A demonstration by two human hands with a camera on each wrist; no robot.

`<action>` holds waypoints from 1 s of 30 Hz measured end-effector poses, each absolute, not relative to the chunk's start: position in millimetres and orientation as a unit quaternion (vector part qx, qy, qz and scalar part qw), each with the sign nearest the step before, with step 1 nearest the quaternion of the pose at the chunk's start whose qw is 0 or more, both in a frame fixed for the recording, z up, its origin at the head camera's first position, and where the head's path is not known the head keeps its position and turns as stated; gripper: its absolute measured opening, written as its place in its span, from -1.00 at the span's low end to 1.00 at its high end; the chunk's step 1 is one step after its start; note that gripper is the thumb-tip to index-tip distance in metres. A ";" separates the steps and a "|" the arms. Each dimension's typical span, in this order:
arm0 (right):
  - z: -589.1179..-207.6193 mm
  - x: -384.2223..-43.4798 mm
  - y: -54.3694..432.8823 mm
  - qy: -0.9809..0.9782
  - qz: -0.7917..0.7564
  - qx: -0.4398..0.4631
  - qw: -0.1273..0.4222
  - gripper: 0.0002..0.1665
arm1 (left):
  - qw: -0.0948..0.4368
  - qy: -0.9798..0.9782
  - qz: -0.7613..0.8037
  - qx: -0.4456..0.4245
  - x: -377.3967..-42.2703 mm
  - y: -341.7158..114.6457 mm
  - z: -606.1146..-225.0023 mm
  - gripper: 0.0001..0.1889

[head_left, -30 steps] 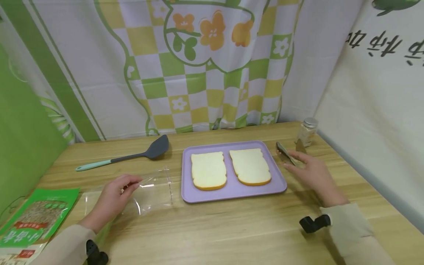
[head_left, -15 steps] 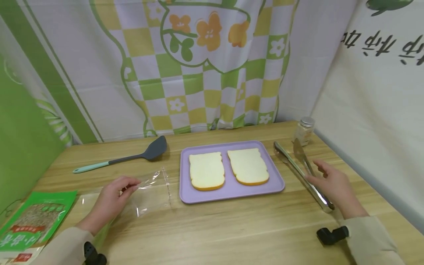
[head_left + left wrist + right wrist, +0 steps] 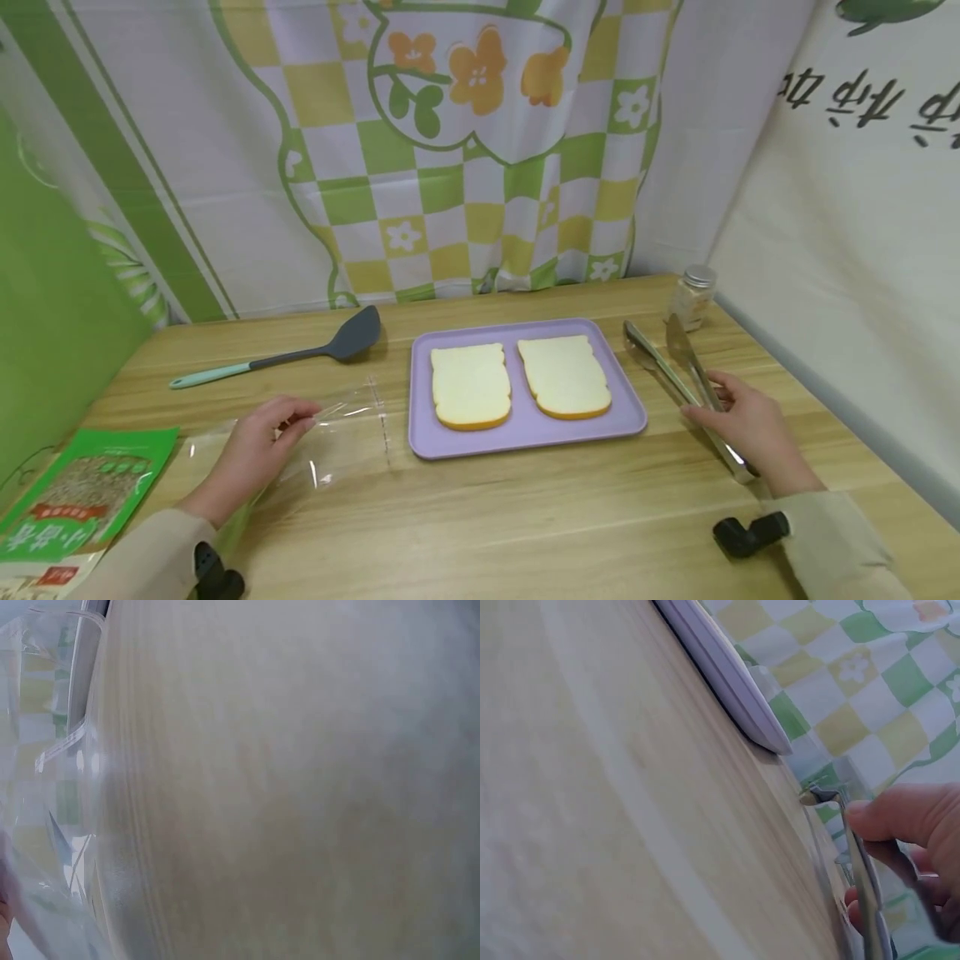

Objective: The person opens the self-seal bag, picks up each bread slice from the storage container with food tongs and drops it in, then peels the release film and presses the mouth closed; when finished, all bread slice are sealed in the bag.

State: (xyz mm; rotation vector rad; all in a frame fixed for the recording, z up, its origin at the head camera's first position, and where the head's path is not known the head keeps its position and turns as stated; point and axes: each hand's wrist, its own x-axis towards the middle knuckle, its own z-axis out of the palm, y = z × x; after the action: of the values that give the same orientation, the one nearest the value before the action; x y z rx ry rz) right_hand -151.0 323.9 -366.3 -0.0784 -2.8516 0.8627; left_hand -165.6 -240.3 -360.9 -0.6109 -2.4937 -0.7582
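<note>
Nearest the camera, the left hand lies on the wooden table with its fingertips pinching the edge of a clear plastic bag; the bag lies flat, just left of the purple tray. On the opposite side, the right hand is closed around the metal tongs: the right wrist view shows the thumb on top of one arm and the fingers curled beneath. The tongs lie on the table just right of the tray, tips pointing away from the person. The two hands are well apart, one on each side of the tray. A green printed packet lies at the near left edge of the table. Two bread slices sit side by side in the tray. Farther back, a spatula with a grey blade and a mint handle lies left of the tray. A small jar with a metal lid stands near the far right corner, beyond the tong tips.
</note>
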 end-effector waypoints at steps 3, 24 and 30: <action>-365.7 -151.0 323.5 -0.950 0.296 -0.033 0.095 -0.13 | 0.228 -0.906 -0.275 -0.226 -167.1 -240.9 -362.5 -0.80; -334.5 -154.1 254.0 -0.926 0.365 0.043 0.092 -0.33 | 0.232 -0.912 -0.257 -0.220 -166.4 -242.3 -362.9 -0.80; -338.4 -156.9 231.8 -0.915 0.390 0.064 0.085 -0.35 | 0.214 -0.917 -0.264 -0.210 -163.7 -241.6 -360.2 -0.82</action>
State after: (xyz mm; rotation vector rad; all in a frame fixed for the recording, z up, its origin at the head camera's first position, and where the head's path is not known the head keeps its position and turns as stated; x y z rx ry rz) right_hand -156.9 231.8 -338.4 0.1918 -2.7283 1.1629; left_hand -163.7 -241.6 -360.2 -0.5836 -2.5430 -0.7317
